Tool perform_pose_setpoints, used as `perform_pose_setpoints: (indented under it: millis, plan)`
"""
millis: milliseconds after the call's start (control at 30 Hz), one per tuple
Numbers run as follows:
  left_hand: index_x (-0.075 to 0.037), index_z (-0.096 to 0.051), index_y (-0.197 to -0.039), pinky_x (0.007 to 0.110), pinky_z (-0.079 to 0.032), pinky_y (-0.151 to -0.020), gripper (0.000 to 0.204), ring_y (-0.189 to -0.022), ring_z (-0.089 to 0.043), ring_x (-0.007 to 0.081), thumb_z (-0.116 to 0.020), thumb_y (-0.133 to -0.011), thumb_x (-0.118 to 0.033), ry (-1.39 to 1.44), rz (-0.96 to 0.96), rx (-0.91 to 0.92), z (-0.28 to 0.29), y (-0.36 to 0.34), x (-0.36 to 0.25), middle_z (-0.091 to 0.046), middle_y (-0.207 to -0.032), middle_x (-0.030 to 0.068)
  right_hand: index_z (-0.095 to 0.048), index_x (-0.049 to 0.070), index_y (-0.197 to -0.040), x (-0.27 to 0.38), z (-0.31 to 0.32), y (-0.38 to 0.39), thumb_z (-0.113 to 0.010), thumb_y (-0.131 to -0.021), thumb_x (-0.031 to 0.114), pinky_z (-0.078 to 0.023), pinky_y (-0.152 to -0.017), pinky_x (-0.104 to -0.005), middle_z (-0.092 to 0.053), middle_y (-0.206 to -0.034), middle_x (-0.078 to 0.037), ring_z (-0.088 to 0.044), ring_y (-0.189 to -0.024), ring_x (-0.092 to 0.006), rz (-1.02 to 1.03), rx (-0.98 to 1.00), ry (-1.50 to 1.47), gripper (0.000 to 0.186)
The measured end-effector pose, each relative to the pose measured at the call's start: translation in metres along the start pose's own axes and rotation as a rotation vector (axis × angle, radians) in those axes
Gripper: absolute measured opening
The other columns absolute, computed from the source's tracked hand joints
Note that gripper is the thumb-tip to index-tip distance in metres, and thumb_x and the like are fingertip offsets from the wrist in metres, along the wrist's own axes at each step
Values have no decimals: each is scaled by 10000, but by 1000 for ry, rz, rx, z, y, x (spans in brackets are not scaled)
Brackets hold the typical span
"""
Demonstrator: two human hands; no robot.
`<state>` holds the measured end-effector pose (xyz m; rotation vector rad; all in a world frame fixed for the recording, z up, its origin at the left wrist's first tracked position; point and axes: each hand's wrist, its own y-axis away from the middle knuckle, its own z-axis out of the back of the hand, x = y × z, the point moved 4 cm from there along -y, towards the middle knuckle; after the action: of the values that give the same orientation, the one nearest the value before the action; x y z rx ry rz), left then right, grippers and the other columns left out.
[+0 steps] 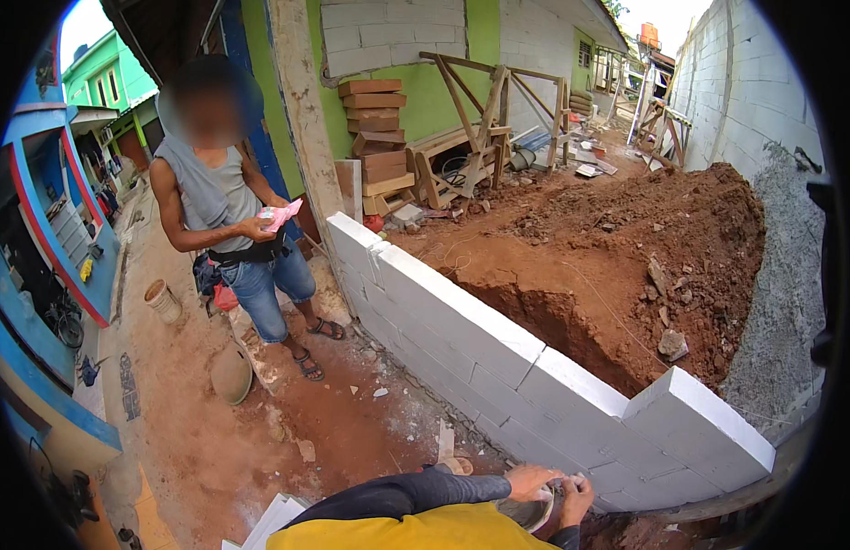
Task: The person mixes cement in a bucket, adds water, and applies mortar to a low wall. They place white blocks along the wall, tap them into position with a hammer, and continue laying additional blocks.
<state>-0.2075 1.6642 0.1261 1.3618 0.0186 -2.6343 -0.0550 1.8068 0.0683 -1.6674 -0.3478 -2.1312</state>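
My left hand (529, 482) and my right hand (576, 500) are close together at the lower edge, beside the low wall of white blocks (507, 385). The fingers of both are bent inward, with whitish smears at the tips. Whatever they pinch, if anything, is too small to make out. Under them the rim of a bucket (540, 524) shows in part, mostly hidden by my hands and yellow shirt. A raised block (686, 431) tops the wall's near right end.
A person (219, 183) stands left of the wall, holding a pink packet (280, 215). Behind the wall lie a dug pit and a soil mound (663, 247). Wooden trestles (484, 128) and stacked bricks (372, 128) stand farther back. A pail (163, 301) and a tilted basin (231, 374) are at left.
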Motion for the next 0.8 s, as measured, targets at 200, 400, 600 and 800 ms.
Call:
perform_pose_setpoints:
  millis: [200, 400, 600, 800]
  plan:
    - [-110, -600, -1255, 544, -538, -828, 366, -959, -707, 430, -688, -941, -276, 91, -41, -117, 12, -15, -24, -748, -986, 166, -717, -3, -887, 34, -4, 14, -774, -877, 8, -539, -828, -324, -706, -905, -54, -659, -875, -157, -268, -9, -441, 59]
    - [-83, -641, -1205, 522, -546, -822, 334, -934, -704, 422, -663, -895, -208, 97, -18, -189, 13, -18, -40, -740, -954, 158, -699, -26, -1162, 58, 14, 26, -721, -1006, 230, -546, -878, -389, -732, -1115, -138, -677, -962, -233, -210, 19, -301, 300]
    - [-90, -672, -1325, 474, -562, -905, 469, -1029, -724, 382, -646, -875, -219, 142, 188, -84, 4, 23, 40, -756, -1067, 173, -656, -27, -1291, -33, 102, 80, -566, -991, 57, -535, -988, -416, -715, -1210, -198, -664, -1071, -305, -270, -280, 119, 325]
    - [-126, -753, -1247, 458, -532, -1067, 426, -1221, -691, 382, -687, -873, -319, -38, 819, -245, 35, 170, 191, -744, -1281, 186, -674, -2, -1195, -121, 103, 120, -547, -1006, 109, -559, -898, -418, -736, -1119, -165, -688, -970, -271, -695, -143, 153, 253]
